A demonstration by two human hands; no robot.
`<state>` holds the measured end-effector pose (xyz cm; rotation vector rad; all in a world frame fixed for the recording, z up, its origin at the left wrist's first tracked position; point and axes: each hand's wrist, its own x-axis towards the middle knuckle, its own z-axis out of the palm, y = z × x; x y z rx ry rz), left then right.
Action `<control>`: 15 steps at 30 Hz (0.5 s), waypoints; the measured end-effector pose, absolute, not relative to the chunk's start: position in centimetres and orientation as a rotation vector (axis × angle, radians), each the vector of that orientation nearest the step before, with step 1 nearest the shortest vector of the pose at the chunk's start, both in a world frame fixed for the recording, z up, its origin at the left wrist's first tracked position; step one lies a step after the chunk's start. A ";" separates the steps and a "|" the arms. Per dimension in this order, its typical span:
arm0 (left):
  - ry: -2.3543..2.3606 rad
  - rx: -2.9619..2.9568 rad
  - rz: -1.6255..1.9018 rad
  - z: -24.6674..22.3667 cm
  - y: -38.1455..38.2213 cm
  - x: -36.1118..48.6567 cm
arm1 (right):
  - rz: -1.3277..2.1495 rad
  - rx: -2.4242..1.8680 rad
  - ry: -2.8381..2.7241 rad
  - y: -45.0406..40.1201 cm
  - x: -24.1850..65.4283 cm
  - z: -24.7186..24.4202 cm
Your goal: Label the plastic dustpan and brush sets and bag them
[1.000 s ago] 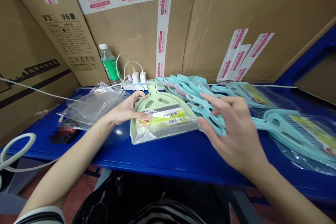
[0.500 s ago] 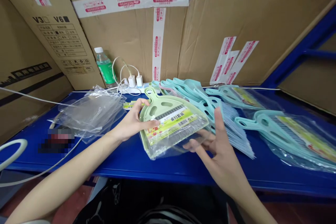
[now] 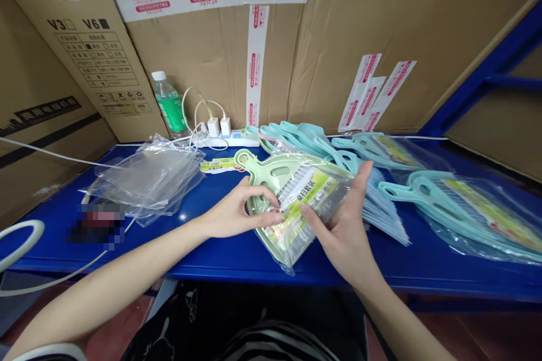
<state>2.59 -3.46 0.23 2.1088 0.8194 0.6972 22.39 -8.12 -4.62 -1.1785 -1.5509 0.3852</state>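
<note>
A pale green dustpan set in a clear plastic bag is held above the table, its small brush and yellow-green label card showing through the film. My right hand grips its right side, thumb on top and fingers underneath. At the lower left side, my left hand is closed in a pinch, thumb and forefinger on the bag over the label's end. Behind the set lie several light blue dustpans and a pile of brushes, partly covered by it.
Bagged blue dustpan sets lie to the right on the blue table. Clear plastic bags are stacked at left. Label cards, a power strip with white cables and a bottle stand near the cardboard.
The dustpan set has turned clockwise and moved slightly right. My right hand has closed on its right side; my left hand has shifted right to pinch at the label's end.
</note>
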 end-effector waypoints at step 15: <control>1.122 1.927 0.812 -1.3 -3.7 3.3 | 0.773 -1.019 -1.529 -9.0 22.2 -4.5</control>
